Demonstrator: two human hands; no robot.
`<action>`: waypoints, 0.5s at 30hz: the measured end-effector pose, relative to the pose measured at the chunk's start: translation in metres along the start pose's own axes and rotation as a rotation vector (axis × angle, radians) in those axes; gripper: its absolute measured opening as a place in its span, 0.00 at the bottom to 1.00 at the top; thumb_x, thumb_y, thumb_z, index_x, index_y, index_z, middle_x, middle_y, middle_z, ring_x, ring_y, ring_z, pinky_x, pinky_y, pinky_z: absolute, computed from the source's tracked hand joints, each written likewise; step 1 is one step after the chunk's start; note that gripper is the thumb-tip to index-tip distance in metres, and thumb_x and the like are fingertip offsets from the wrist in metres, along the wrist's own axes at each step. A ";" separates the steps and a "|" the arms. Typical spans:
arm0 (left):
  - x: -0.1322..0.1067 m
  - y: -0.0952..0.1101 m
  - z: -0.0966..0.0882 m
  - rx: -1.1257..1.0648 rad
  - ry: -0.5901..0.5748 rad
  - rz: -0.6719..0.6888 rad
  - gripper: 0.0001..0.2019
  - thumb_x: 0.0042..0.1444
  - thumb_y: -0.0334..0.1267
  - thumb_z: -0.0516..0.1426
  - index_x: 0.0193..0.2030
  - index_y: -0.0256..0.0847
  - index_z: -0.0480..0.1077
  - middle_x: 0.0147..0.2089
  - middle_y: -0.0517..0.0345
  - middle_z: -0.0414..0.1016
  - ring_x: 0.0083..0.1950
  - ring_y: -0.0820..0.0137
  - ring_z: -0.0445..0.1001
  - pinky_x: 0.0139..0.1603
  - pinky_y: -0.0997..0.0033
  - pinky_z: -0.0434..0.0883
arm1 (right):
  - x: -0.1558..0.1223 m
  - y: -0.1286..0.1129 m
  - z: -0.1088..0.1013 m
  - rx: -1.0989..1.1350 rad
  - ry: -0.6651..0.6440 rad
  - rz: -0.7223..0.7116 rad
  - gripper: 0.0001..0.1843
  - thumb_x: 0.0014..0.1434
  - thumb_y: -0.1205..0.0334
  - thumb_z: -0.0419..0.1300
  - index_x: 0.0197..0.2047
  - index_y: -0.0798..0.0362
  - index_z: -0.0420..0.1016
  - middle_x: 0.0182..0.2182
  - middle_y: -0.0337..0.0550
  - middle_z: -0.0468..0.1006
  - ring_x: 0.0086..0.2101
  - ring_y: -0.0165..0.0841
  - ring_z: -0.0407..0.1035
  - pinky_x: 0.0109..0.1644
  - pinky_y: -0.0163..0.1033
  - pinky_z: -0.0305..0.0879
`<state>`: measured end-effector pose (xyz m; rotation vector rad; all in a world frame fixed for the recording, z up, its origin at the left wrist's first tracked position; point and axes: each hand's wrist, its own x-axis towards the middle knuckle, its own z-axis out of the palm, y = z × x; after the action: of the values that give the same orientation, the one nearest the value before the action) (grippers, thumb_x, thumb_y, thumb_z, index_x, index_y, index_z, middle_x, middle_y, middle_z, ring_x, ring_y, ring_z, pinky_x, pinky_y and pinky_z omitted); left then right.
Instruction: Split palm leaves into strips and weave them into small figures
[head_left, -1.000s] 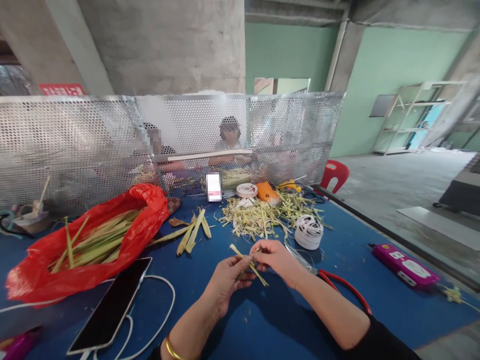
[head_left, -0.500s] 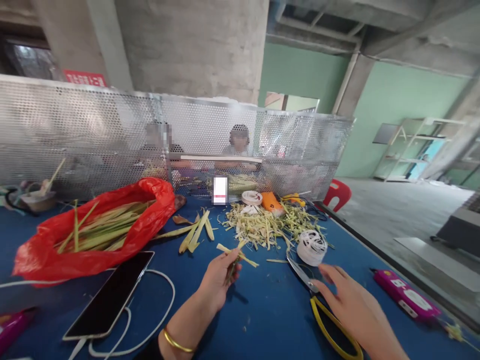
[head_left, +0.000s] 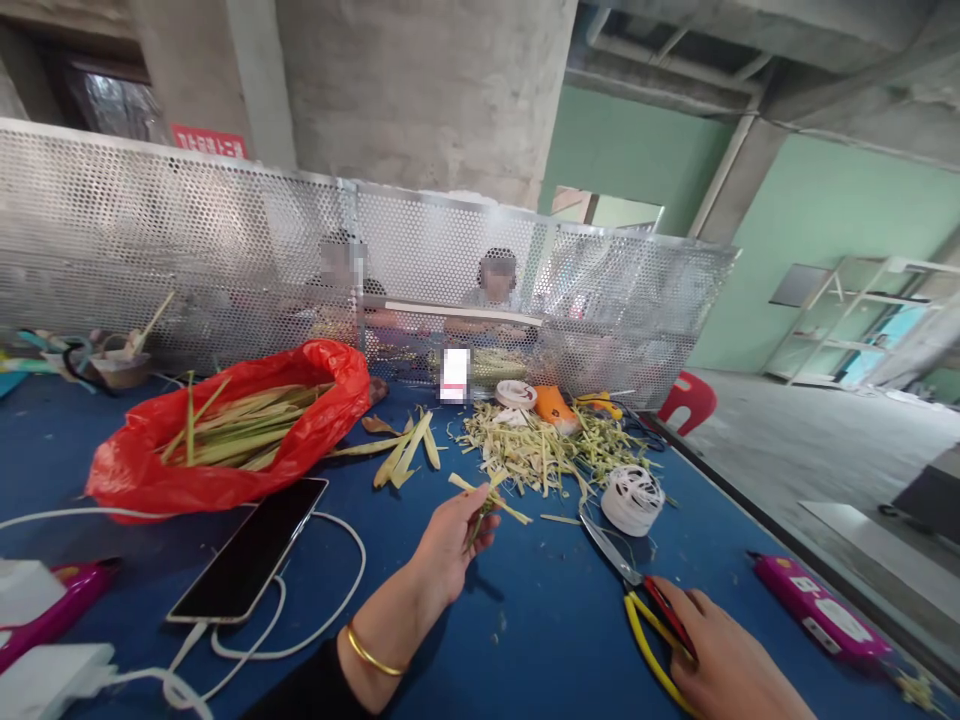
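My left hand (head_left: 450,550) is closed in a pinch on a small folded piece of pale green leaf strip (head_left: 484,497), held just above the blue table (head_left: 540,630). My right hand (head_left: 720,660) lies at the lower right with its fingers curled on the yellow and red handles of the scissors (head_left: 637,600), whose blades rest on the table pointing away. A white spool of string (head_left: 632,498) sits just beyond the blades. A heap of leaf trimmings (head_left: 547,450) lies behind it.
A red plastic bag (head_left: 225,440) of green leaves lies at the left, with a phone (head_left: 251,548) on a white cable in front. A purple box (head_left: 814,620) sits at the right edge. People sit behind a perforated metal screen (head_left: 225,260).
My right hand let go of the leaf piece, swung right and down, and settled on the scissors' handles. My left hand kept the piece. The view shifted right.
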<state>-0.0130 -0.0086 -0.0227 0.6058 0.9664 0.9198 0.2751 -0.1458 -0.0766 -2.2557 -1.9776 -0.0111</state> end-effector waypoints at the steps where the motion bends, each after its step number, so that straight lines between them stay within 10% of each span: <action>1: 0.000 0.000 0.000 -0.002 -0.003 0.000 0.16 0.46 0.46 0.65 0.35 0.36 0.72 0.36 0.54 0.76 0.32 0.75 0.74 0.31 0.78 0.69 | 0.002 0.002 0.001 0.012 -0.014 0.027 0.34 0.45 0.73 0.50 0.59 0.58 0.64 0.43 0.56 0.76 0.40 0.44 0.74 0.44 0.44 0.70; 7: 0.003 0.001 -0.001 -0.026 0.012 0.049 0.15 0.45 0.44 0.65 0.35 0.37 0.71 0.33 0.58 0.75 0.30 0.76 0.73 0.30 0.78 0.68 | 0.000 0.012 -0.011 0.459 -0.036 0.030 0.32 0.51 0.63 0.56 0.61 0.46 0.62 0.51 0.47 0.76 0.48 0.45 0.71 0.50 0.43 0.68; 15: 0.006 0.004 0.001 -0.047 0.066 0.135 0.16 0.43 0.41 0.65 0.37 0.36 0.71 0.28 0.62 0.72 0.26 0.77 0.71 0.27 0.78 0.66 | 0.036 -0.055 -0.042 1.511 -0.089 0.134 0.36 0.43 0.49 0.69 0.54 0.47 0.67 0.30 0.41 0.71 0.22 0.28 0.63 0.23 0.33 0.60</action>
<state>-0.0121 -0.0018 -0.0212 0.6098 0.9687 1.0849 0.2297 -0.1082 -0.0261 -1.2731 -1.0387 1.1469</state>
